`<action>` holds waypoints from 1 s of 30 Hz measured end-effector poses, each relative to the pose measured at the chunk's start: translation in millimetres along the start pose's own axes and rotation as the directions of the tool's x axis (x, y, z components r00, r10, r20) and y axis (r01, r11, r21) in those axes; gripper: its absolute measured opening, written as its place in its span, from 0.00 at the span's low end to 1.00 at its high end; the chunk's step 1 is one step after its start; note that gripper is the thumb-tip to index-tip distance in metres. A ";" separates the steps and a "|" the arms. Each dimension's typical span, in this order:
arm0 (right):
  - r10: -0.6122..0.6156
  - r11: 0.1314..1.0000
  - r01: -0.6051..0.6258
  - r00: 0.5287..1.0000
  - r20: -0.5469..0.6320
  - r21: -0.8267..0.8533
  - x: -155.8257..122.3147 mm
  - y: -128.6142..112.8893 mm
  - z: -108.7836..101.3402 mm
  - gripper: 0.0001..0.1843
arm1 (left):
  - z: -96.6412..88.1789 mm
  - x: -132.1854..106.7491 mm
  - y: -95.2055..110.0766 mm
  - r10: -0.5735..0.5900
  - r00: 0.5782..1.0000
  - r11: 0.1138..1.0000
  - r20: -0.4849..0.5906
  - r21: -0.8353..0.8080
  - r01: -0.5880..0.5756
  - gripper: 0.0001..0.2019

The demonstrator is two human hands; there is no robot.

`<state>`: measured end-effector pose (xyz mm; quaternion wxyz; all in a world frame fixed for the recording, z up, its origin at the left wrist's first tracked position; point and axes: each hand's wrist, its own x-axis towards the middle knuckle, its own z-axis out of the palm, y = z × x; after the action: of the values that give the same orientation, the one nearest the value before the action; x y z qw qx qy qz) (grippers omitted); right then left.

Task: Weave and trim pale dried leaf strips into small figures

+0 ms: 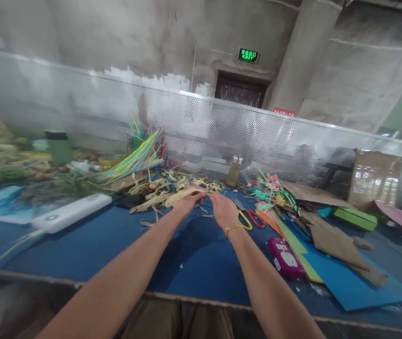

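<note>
My left hand (189, 202) and my right hand (223, 208) meet fingertip to fingertip above the middle of the blue table. Fingers of the left hand are closed on a pale yellow, husk-like strip (181, 195) that trails off to the left. A gold chain bracelet (233, 228) circles my right wrist. The right fingers are pinched together near the strip's end; what sits between them is too small to name. Just right of that wrist lie scissors with a yellow and a red handle loop (255, 219). Behind the hands spreads a heap of pale strips and scraps (165, 184).
A white power strip (74, 214) lies left. Colourful pipe cleaners (140, 153), a green bottle (59, 147) and a glass bottle (234, 171) stand farther back. To the right are a purple box (285, 257), blue sheets (359, 287) and cardboard (338, 242). A perforated metal panel (218, 129) edges the back.
</note>
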<state>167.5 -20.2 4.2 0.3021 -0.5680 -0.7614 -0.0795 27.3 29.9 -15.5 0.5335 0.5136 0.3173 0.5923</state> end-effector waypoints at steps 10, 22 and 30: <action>-0.058 0.996 0.070 0.981 -0.188 0.061 1.0 4.5 -1.6 0.11 | -2.4 1.3 -0.5 0.068 0.998 0.992 0.000 0.110 -0.068 0.13; -0.166 0.980 0.190 0.949 -0.269 0.064 6.4 10.4 -20.0 0.11 | -3.0 3.6 1.7 0.018 0.997 0.969 0.078 0.246 -0.037 0.13; -0.163 0.938 0.197 0.977 -0.139 0.286 7.8 14.7 -16.5 0.09 | 0.0 -1.2 7.0 0.053 0.979 0.965 0.198 0.242 -0.101 0.11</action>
<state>185.7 -16.5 18.5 0.4183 -0.4384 -0.7952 -0.0230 25.0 27.1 -9.3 0.4685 0.6433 0.3170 0.5159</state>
